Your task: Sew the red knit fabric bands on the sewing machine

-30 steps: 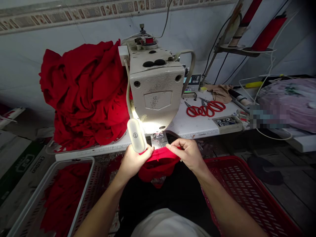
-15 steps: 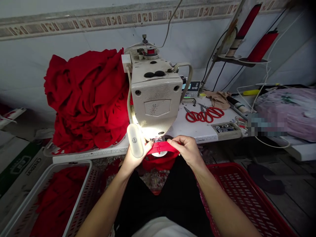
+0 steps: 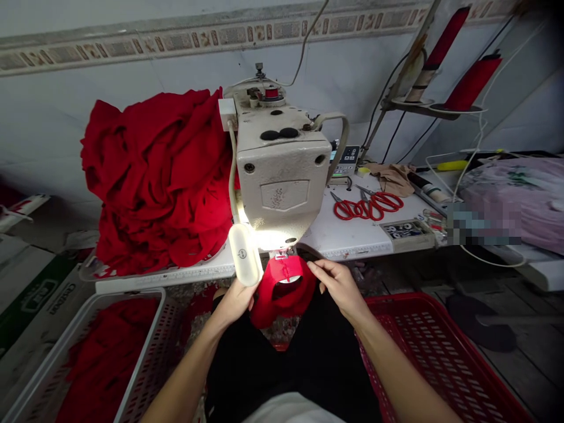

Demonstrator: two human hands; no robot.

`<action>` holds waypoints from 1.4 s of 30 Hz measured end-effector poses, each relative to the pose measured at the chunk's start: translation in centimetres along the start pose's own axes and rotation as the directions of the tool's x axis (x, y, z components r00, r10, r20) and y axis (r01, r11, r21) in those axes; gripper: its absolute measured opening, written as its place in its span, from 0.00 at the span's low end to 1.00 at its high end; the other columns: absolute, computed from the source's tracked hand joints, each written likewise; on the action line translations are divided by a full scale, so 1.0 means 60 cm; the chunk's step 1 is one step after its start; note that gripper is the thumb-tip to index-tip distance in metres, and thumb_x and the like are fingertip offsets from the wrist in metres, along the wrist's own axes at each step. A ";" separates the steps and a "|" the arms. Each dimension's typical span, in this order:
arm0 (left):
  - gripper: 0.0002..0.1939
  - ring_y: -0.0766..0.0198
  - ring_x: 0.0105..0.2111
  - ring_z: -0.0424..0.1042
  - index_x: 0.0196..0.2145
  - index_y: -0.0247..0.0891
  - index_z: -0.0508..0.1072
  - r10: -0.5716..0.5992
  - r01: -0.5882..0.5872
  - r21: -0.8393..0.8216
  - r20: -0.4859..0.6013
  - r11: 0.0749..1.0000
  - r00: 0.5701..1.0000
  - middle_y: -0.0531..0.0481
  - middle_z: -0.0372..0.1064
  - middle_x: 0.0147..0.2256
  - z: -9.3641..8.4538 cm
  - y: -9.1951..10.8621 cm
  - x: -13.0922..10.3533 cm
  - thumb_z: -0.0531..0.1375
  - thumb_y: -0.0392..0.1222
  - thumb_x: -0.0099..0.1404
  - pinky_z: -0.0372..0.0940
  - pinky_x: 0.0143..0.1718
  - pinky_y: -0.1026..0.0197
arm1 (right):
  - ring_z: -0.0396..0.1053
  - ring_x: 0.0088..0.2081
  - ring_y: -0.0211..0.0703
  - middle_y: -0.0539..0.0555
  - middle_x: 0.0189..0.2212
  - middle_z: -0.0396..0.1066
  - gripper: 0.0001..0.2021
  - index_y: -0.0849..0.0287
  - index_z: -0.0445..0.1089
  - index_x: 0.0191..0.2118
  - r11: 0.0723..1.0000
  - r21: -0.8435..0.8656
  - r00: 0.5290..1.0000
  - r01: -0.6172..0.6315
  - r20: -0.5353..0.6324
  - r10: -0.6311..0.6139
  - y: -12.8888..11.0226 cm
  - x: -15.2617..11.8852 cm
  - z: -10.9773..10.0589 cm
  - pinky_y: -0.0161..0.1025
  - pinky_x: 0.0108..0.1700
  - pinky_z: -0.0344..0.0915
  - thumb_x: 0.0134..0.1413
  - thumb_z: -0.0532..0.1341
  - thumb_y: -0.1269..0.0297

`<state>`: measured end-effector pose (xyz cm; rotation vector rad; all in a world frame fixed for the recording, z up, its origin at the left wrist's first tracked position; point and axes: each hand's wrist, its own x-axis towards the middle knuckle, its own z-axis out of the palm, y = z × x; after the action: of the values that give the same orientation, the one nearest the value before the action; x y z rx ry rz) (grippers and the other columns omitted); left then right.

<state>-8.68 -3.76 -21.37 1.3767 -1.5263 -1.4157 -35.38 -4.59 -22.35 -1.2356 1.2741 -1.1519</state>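
Observation:
A red fabric piece (image 3: 286,294) hangs in a loop from under the needle area of the white sewing machine (image 3: 282,170), lit by a small lamp (image 3: 244,254). My left hand (image 3: 240,299) is at the left side of the loop, its fingertips partly hidden behind the lamp; what it grips is hard to see. My right hand (image 3: 337,285) is closed at the loop's upper right edge, thumb and forefinger pinching the fabric.
A big heap of red fabric (image 3: 154,176) lies left of the machine. Red-handled scissors (image 3: 365,205), a tray of bobbins (image 3: 405,230) and lilac fabric (image 3: 524,188) are on the right. A white basket (image 3: 154,329) and a red basket (image 3: 432,346) stand below.
Both hands have moved lower and slightly apart from the needle area. The red fabric, stretched flat between them before, now hangs down as an open loop.

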 end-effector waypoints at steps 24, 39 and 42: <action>0.10 0.59 0.34 0.76 0.31 0.34 0.82 0.272 -0.243 -0.166 0.182 0.956 0.945 0.43 0.77 0.32 -0.009 0.026 -0.073 0.70 0.44 0.63 0.69 0.37 0.60 | 0.62 0.20 0.34 0.49 0.20 0.67 0.21 0.62 0.72 0.27 0.988 -0.054 0.829 -0.146 0.538 0.152 -0.091 -0.113 0.063 0.32 0.22 0.57 0.65 0.62 0.49; 0.14 0.69 0.26 0.63 0.34 0.32 0.77 0.100 -0.111 0.024 0.262 0.994 0.960 0.52 0.68 0.26 0.034 0.047 -0.064 0.65 0.48 0.68 0.59 0.29 0.66 | 0.62 0.27 0.37 0.50 0.24 0.72 0.15 0.61 0.82 0.33 0.978 -0.207 0.881 0.009 0.465 0.090 -0.086 -0.080 -0.012 0.35 0.29 0.55 0.61 0.67 0.53; 0.13 0.71 0.23 0.60 0.41 0.33 0.78 0.083 -0.072 -0.095 0.116 0.993 0.990 0.55 0.63 0.24 0.030 0.044 -0.067 0.67 0.47 0.67 0.56 0.25 0.68 | 0.61 0.25 0.37 0.51 0.22 0.70 0.16 0.62 0.81 0.32 0.992 -0.122 0.928 -0.040 0.362 0.082 -0.077 -0.072 -0.008 0.35 0.27 0.54 0.60 0.67 0.52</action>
<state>-10.06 0.28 -18.45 1.1848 -1.5541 -1.5230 -35.56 -0.41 -17.54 -1.4081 1.0948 -0.7649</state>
